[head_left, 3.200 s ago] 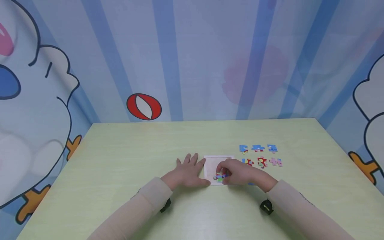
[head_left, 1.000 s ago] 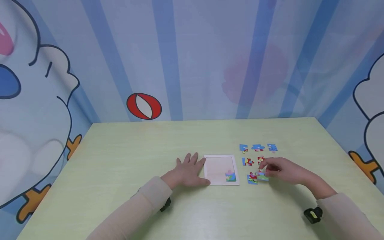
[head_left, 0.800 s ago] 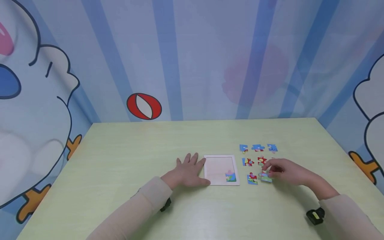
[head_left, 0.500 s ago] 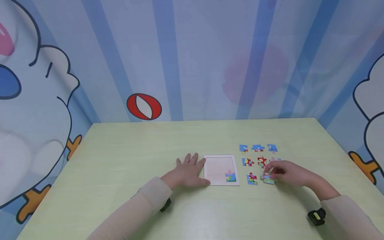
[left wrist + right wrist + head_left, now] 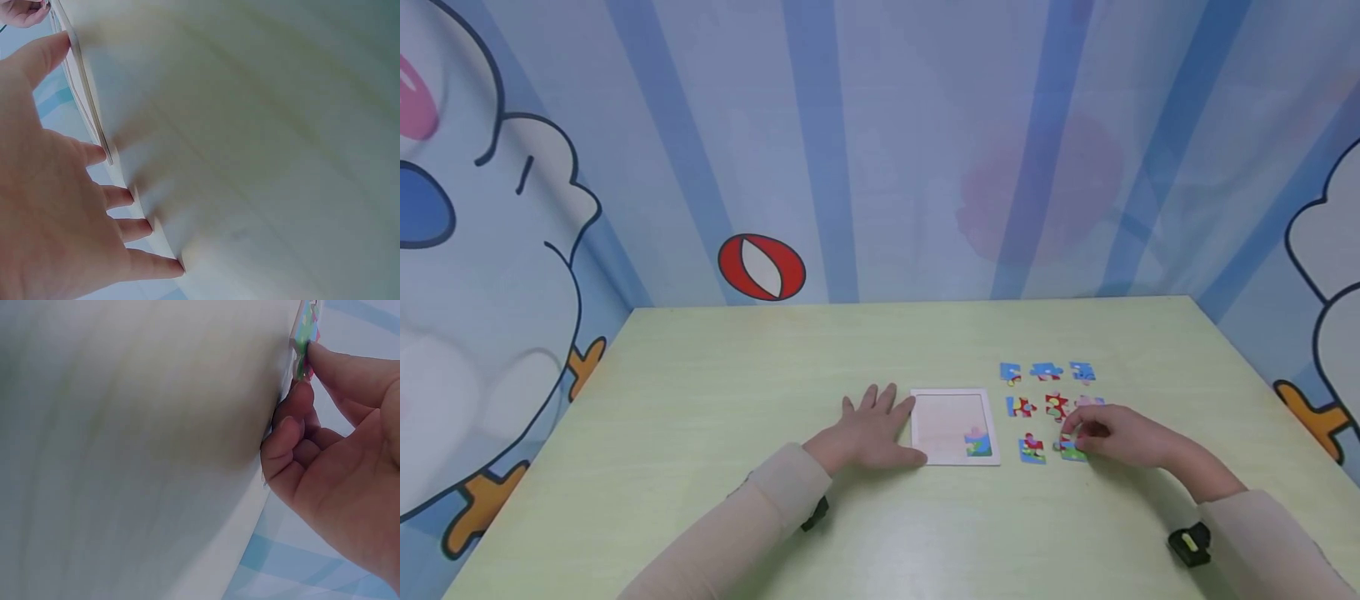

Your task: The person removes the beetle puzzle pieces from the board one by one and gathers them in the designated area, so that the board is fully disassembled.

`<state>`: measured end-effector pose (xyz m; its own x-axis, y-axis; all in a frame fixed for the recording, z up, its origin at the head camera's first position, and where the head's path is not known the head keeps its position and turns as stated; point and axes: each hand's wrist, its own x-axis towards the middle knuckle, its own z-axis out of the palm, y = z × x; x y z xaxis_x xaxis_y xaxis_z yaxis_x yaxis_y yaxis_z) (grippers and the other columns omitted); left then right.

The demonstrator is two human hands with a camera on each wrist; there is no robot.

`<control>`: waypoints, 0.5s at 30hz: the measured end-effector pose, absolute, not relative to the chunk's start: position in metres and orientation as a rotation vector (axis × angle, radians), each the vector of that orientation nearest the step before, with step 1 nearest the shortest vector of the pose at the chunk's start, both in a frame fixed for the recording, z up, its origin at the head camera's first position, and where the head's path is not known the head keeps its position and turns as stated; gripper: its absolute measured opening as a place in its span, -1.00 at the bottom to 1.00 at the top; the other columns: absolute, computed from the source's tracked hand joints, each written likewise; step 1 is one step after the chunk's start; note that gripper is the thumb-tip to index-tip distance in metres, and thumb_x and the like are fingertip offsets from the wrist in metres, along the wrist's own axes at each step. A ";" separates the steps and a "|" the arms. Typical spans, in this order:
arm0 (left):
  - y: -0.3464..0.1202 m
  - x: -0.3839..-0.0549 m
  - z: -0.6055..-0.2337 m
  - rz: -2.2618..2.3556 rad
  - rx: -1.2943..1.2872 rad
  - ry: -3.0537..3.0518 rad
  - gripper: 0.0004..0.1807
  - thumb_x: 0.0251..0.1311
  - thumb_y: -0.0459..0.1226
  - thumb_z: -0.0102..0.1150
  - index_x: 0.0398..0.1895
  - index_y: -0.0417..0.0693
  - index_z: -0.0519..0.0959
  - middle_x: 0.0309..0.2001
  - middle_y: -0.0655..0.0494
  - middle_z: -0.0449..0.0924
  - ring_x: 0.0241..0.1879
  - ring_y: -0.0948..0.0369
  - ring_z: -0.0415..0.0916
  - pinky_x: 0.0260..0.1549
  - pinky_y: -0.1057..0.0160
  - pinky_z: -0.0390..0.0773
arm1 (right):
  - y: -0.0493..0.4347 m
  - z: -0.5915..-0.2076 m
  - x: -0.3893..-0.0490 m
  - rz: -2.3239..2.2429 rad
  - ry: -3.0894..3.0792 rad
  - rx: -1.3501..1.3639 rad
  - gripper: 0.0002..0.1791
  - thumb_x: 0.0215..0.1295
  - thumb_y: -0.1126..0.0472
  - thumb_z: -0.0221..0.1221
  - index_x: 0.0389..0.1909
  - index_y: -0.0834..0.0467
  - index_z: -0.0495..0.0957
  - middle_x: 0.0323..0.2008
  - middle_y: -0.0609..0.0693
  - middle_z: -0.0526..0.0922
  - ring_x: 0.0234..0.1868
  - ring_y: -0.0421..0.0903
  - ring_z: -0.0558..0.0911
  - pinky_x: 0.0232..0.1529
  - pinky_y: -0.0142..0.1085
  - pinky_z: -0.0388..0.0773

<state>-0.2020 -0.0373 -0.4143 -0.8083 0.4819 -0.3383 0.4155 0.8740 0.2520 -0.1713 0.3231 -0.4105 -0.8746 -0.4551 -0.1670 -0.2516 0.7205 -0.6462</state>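
Note:
My left hand [image 5: 876, 433] lies with fingers spread on the table, thumb and index fingertip touching the left edge of a shallow white puzzle tray [image 5: 936, 458]. In the tray's lower right corner sits one jigsaw piece [image 5: 978, 442], blue and green with pink. My right hand [image 5: 1123, 435] pinches another jigsaw piece [image 5: 1072, 451], with green along its near side, at the right end of the nearest row of pieces. In the right wrist view the thumb lies on this jigsaw piece [image 5: 306, 331]; the other fingers curl below it. Part of the piece is hidden by the fingers.
Loose jigsaw pieces lie in rows right of the tray: blue ones such as this far piece [image 5: 1046, 371], red ones [image 5: 1057, 406] in the middle, and a blue, red and green piece [image 5: 1032, 448] nearest. A patterned cloth [image 5: 887, 150] hangs behind the pale table [image 5: 737, 358].
My right hand has moved from over the tray to the rows on the right, then slightly right and nearer with the pinched jigsaw piece. My left hand has stayed at the tray.

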 end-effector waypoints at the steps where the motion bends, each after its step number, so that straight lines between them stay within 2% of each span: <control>1: -0.037 -0.202 -0.414 0.233 0.662 2.648 -0.05 0.19 0.29 0.00 0.54 0.10 -0.04 0.55 -0.10 -0.23 0.51 -0.14 -0.33 0.31 -0.38 -0.19 | 0.323 -0.411 -0.171 -0.911 2.616 -0.552 -0.86 0.32 0.35 0.12 -0.14 0.19 0.56 -0.36 -0.07 0.46 -0.37 -0.25 0.34 -0.37 -0.39 0.35; 15: -0.037 -0.202 -0.415 0.239 0.655 2.655 -0.05 0.19 0.29 0.00 0.54 0.09 -0.02 0.54 -0.10 -0.21 0.51 -0.14 -0.32 0.31 -0.37 -0.18 | 0.322 -0.411 -0.171 -0.891 2.641 -0.537 -0.85 0.33 0.35 0.12 -0.13 0.17 0.56 -0.41 -0.08 0.42 -0.41 -0.23 0.32 -0.42 -0.36 0.30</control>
<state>-0.2023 -0.0372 -0.4149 -0.8131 0.4772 -0.3334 0.4101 0.8761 0.2536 -0.1710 0.3216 -0.4115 -0.8846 -0.4374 -0.1616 -0.2500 0.7375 -0.6273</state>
